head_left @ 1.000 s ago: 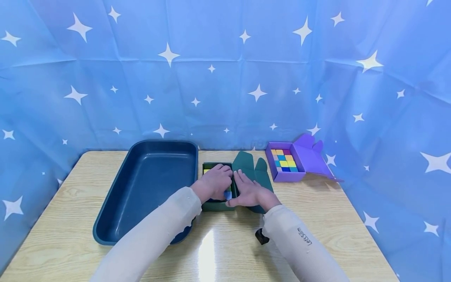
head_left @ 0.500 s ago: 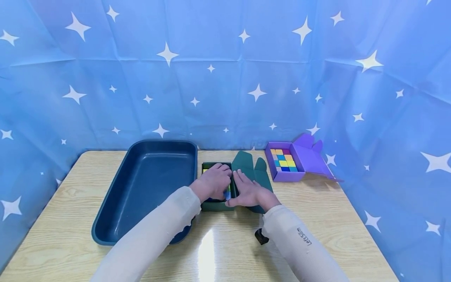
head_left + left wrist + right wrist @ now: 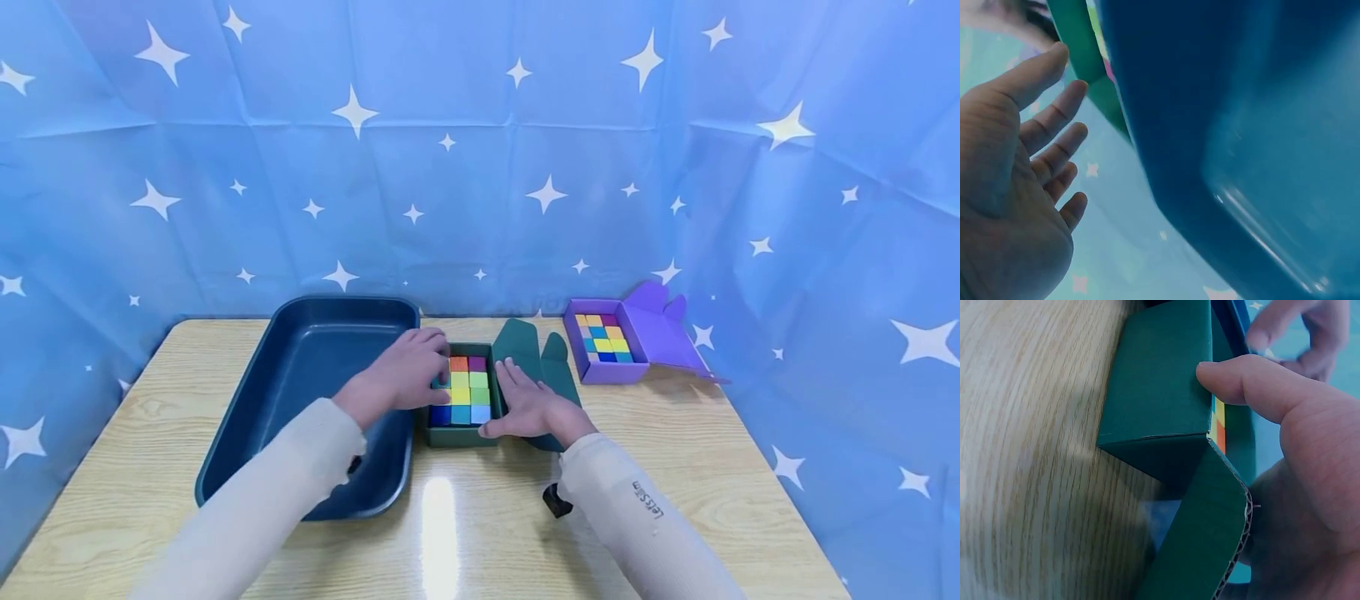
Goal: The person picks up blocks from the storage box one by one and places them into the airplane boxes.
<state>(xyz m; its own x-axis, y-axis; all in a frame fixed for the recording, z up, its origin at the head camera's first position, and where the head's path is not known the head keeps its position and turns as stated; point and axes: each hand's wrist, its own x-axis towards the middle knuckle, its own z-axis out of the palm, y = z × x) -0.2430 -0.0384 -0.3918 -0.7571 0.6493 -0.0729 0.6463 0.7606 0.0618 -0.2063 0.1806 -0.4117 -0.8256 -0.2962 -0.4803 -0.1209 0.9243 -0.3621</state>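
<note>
A green cardboard box lies opened on the table, filled with rows of colored cubes. Its lid folds out to the right. My left hand hovers between the box and a dark blue tray, over the tray's right rim. In the left wrist view its fingers are loosely bent, with nothing between them and the thumb. My right hand rests at the box's right edge, fingers straight; in the right wrist view its thumb touches the front wall.
At the back right stands an opened purple box holding several colored cubes, its lid folded rightward. The tray takes up the table's left side. A blue star-patterned cloth hangs behind the wooden table.
My left hand has lifted away from the green box and moved left over the tray's edge, uncovering the cubes. The right hand has stayed at the box.
</note>
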